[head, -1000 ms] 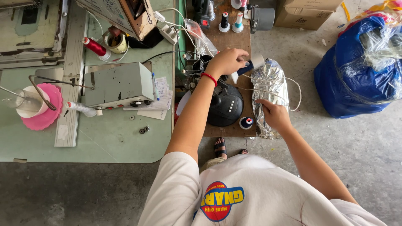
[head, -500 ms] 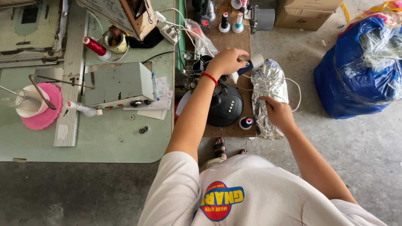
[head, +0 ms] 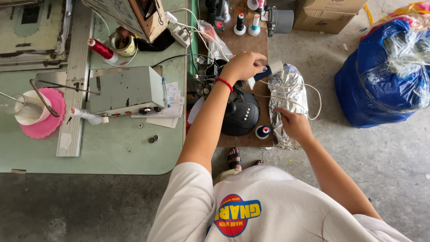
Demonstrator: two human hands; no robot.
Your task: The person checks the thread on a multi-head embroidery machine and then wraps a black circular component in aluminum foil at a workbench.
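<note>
A crinkled silver foil package (head: pixel 286 105) lies at the wooden surface's (head: pixel 251 40) right edge; a brown cardboard box (head: pixel 333 13) sits beyond; a blue plastic sack (head: pixel 380 85) rests on the floor at right.

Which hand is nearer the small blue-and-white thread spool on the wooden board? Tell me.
Right. The right hand grips the silver foil bundle just beside the spool; the left hand is farther up the board.
</note>
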